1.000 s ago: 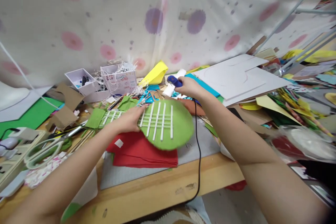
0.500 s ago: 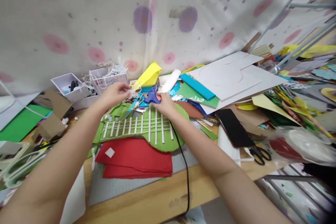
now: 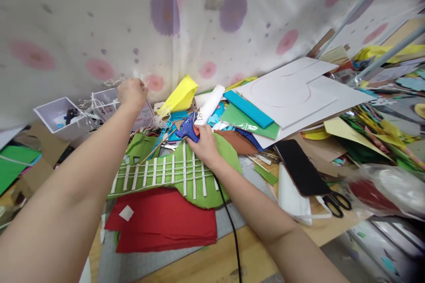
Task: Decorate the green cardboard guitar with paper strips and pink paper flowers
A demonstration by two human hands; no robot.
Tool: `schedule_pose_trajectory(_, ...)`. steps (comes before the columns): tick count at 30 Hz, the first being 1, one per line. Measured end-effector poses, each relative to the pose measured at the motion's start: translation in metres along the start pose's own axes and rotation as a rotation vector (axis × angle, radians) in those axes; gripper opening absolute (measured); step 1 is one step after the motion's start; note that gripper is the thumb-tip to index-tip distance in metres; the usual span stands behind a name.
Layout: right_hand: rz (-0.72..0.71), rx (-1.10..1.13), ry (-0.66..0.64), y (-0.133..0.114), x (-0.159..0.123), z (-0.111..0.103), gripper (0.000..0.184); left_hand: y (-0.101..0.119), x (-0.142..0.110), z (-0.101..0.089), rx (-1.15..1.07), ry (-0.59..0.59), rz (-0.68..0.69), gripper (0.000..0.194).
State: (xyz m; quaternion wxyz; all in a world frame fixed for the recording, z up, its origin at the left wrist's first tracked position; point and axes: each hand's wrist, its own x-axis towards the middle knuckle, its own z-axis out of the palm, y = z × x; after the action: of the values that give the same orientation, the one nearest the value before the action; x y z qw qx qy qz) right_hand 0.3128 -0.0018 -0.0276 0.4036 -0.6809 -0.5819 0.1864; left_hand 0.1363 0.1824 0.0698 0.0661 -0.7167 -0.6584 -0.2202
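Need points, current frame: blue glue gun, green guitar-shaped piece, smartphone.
Blue glue gun [image 3: 187, 130]: head view, on its blue body.
Green guitar-shaped piece [image 3: 179, 180]: head view, on its face between two white strips.
Smartphone [image 3: 300, 168]: head view, mid-screen.

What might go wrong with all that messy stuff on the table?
The black cord runs past the green guitar shape and might snag it. The blue glue gun in the right hand might drip on the shape, if it's hot. The left hand is near tangled white strings; tugging one might pull others.
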Motion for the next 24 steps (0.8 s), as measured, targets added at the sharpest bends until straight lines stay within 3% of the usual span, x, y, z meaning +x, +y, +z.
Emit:
schedule_pose_trajectory(6, -0.026, -0.014, -0.004, 0.001, 0.0, -0.002, 0.049, 0.0, -0.008, -0.015, 0.017, -0.026, 0.004, 0.018)
schedule_pose_trajectory(9, -0.075, -0.023, 0.03, 0.002, 0.0, -0.003, 0.047, -0.001, -0.012, -0.034, -0.097, 0.042, -0.019, 0.019)
schedule_pose_trajectory(13, -0.127, -0.072, 0.056, 0.002, 0.0, -0.006, 0.047, -0.018, -0.023, -0.074, -0.541, 0.353, 0.012, 0.032)
schedule_pose_trajectory(16, -0.161, -0.105, 0.072, -0.001, 0.0, -0.007, 0.047, -0.043, -0.051, -0.094, -0.862, 0.605, -0.001, 0.032)
schedule_pose_trajectory(19, -0.182, -0.134, 0.056, -0.007, 0.0, -0.004, 0.048, -0.067, -0.09, -0.09, -1.062, 0.756, -0.144, 0.025)
schedule_pose_trajectory(21, -0.182, -0.154, 0.033, -0.013, -0.003, -0.002, 0.048, -0.08, -0.111, -0.08, -1.155, 0.739, -0.343, 0.016)
schedule_pose_trajectory(24, -0.149, -0.166, 0.009, -0.021, -0.01, 0.0, 0.049, -0.091, -0.126, -0.07, -1.31, 0.69, -0.635, 0.019)
